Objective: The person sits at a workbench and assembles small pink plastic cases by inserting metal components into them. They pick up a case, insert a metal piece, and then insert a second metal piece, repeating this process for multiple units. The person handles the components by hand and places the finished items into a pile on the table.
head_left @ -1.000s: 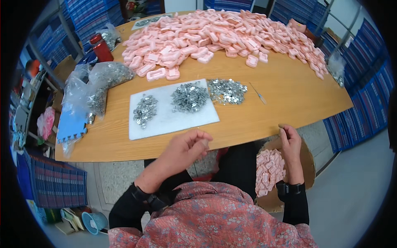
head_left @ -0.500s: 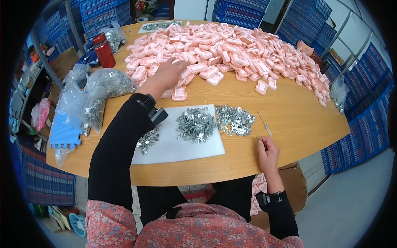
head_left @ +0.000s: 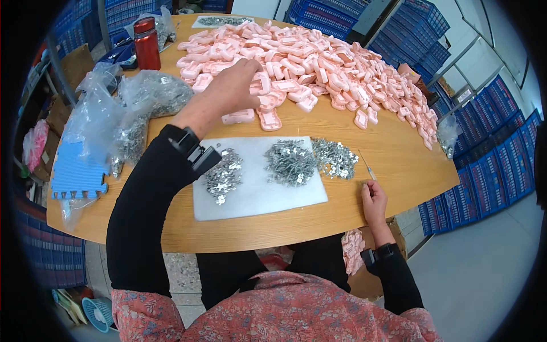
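My left hand [head_left: 231,88] reaches over the near left part of a heap of pale pink plastic shells [head_left: 336,68]. Its thumb and fingers are apart, with a pink shell [head_left: 260,84] just beyond the gap; contact with it is unclear. At the table's near edge, my right hand [head_left: 374,202] is closed, fingertips pressed together, and anything inside is too small to make out. Just beyond it lies a thin screwdriver [head_left: 367,165]. Small silvery metal parts form piles [head_left: 290,162] on a white foam sheet [head_left: 256,204], and another pile [head_left: 335,158] lies beside the sheet's right edge.
Clear plastic bags of metal parts [head_left: 134,125] and a blue foam mat [head_left: 77,171] occupy the table's left side. Behind them stands a red flask [head_left: 146,45]. Blue crates [head_left: 484,148] are stacked around the wooden table [head_left: 399,171]. A cardboard box [head_left: 364,282] sits below its near edge.
My left hand has gone from lying nearly flat over the shells to a wider spread of thumb and fingers. My right hand stays closed by the screwdriver. The whole view has shifted slightly.
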`<action>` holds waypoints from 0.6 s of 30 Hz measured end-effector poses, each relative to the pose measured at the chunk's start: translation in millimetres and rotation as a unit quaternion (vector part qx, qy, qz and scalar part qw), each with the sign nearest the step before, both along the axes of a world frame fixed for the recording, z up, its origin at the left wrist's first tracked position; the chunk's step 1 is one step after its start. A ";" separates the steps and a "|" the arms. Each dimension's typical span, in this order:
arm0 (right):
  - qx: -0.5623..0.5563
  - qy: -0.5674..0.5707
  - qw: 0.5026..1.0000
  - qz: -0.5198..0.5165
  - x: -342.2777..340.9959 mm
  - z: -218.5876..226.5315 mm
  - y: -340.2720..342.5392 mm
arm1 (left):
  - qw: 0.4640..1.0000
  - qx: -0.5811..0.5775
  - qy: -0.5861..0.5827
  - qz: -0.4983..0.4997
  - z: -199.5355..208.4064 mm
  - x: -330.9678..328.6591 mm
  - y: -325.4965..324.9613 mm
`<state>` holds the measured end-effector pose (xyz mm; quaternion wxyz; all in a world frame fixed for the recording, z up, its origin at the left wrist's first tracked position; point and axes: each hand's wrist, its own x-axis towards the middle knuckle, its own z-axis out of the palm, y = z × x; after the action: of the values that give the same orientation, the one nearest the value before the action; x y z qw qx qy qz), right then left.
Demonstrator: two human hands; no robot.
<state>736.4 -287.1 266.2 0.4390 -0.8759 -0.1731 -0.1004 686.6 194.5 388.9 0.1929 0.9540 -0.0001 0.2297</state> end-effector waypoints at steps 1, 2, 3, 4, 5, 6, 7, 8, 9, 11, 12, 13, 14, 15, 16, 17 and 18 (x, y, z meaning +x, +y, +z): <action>-0.018 -0.020 1.000 -0.005 0.5 0.4 3.7 | 1.000 -0.006 -0.005 -0.005 4.3 -14.2 3.1; -0.038 -0.040 0.998 -0.012 -0.3 0.7 4.4 | 1.000 -0.018 0.004 -0.003 7.9 -26.7 5.2; -0.064 -0.054 0.996 -0.021 -3.9 0.0 2.4 | 0.999 -0.033 0.018 -0.004 8.8 -41.2 4.9; -0.087 -0.056 0.994 -0.033 -3.2 1.4 4.1 | 0.998 -0.050 0.032 -0.005 9.6 -54.7 5.3; -0.093 -0.066 0.993 -0.034 -1.4 1.1 3.4 | 0.998 -0.064 0.019 -0.011 10.1 -69.6 7.8; -0.100 -0.077 0.991 -0.043 -0.1 -0.7 -4.1 | 0.997 -0.079 0.005 -0.026 8.0 -76.7 9.6; -0.096 -0.088 0.991 -0.039 1.0 -2.5 -3.7 | 0.995 -0.088 -0.009 -0.034 7.5 -86.8 13.9; -0.089 -0.100 0.991 -0.032 2.6 -5.5 0.8 | 0.992 -0.113 -0.028 -0.041 5.0 -99.0 17.0; -0.098 -0.106 0.989 -0.034 3.7 -6.1 3.9 | 0.988 -0.140 -0.048 -0.050 -0.3 -110.1 18.8; -0.116 -0.118 0.985 -0.037 4.6 -6.1 7.7 | 0.975 -0.213 -0.018 -0.067 -0.4 -130.1 17.5; -0.103 -0.105 0.988 -0.040 4.3 -6.6 7.5 | 0.963 -0.256 0.033 -0.076 5.2 -137.5 16.5; -0.090 -0.092 0.991 -0.044 3.9 -7.1 6.2 | 0.947 -0.298 0.085 -0.084 9.0 -143.5 13.8; -0.075 -0.081 0.993 -0.047 3.4 -4.7 5.0 | 0.938 -0.313 0.100 -0.106 13.7 -149.6 10.6; -0.071 -0.077 0.993 -0.053 5.0 -6.1 0.8 | 0.929 -0.327 0.116 -0.128 16.1 -152.9 6.3; -0.068 -0.072 0.993 -0.059 7.0 -8.3 -5.7 | 0.918 -0.342 0.133 -0.151 17.0 -155.0 0.4; -0.062 -0.068 0.994 -0.059 9.0 -9.2 -7.2 | 0.906 -0.366 0.150 -0.148 21.0 -161.2 -5.7; -0.064 -0.062 0.995 -0.051 10.0 -9.1 -1.8 | 0.894 -0.391 0.167 -0.140 22.4 -167.6 -11.2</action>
<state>746.4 -289.0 257.1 0.3646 -0.9020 -0.1614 -0.1657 519.0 183.4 411.3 0.5779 0.8158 -0.0119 0.0186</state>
